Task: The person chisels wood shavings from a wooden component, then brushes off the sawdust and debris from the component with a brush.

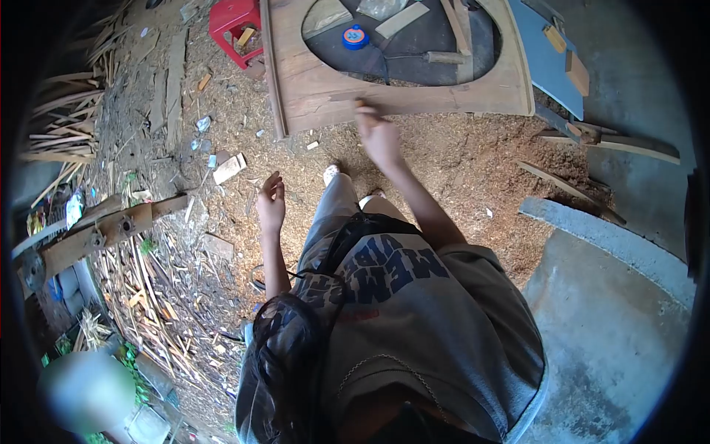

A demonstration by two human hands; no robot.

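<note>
My right hand [380,140] is at the near edge of a wooden panel [318,107] with a large oval opening. Its fingers are closed around something small and brownish at the fingertips, too small to name. Lower and to the left, my left hand [272,207] hangs in the air above the littered ground, fingers loosely bent and apart, holding nothing. Inside the oval, on a dark surface, lie a round blue object [355,37] with an orange top and a tool with a wooden handle [447,57] and thin shaft. Flat wood pieces [401,20] lie there too.
A red plastic stool [235,29] stands left of the panel. To the right are a blue board [543,55] with wood blocks and loose wood strips [573,192]. Sawdust and scraps cover the ground. A concrete ledge [614,244] rises at right, a wooden beam [111,235] at left.
</note>
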